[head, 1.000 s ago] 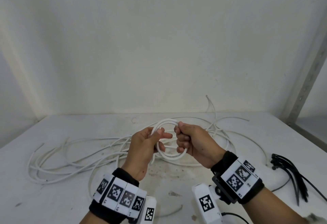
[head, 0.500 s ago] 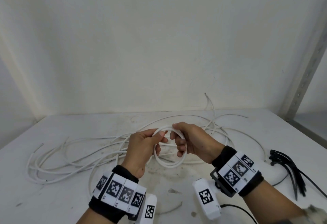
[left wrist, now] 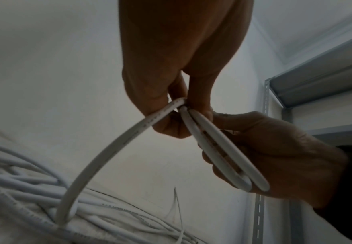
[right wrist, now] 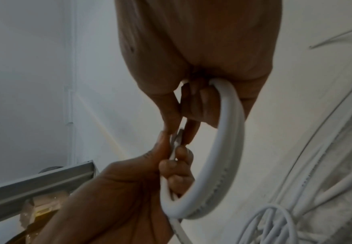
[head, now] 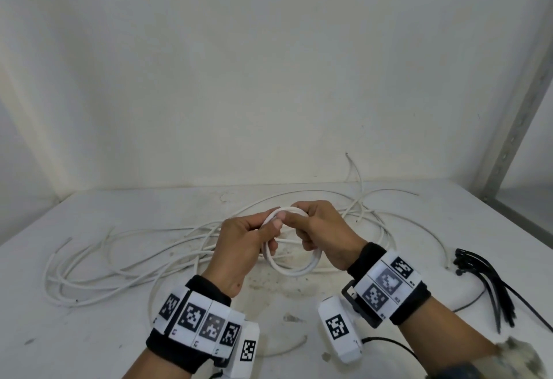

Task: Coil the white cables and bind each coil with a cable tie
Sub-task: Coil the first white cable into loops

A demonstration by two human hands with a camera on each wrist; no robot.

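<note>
A small coil of white cable hangs in the air between my two hands, above the table's middle. My left hand pinches the coil's top with thumb and fingers. My right hand has its fingers curled through the loops from the right. In the left wrist view the coil holds two or three turns, and one strand drops from my left hand to the pile. In the right wrist view my right hand grips the coil.
Loose white cables sprawl over the white table from the left to behind my hands. A bundle of black cable ties lies at the right. A grey metal shelf post stands at the far right, and a wall is behind.
My hands have come closer together at the coil's top. The left thumb and fingers have closed onto the cable, and the coil hangs a little lower and rounder.
</note>
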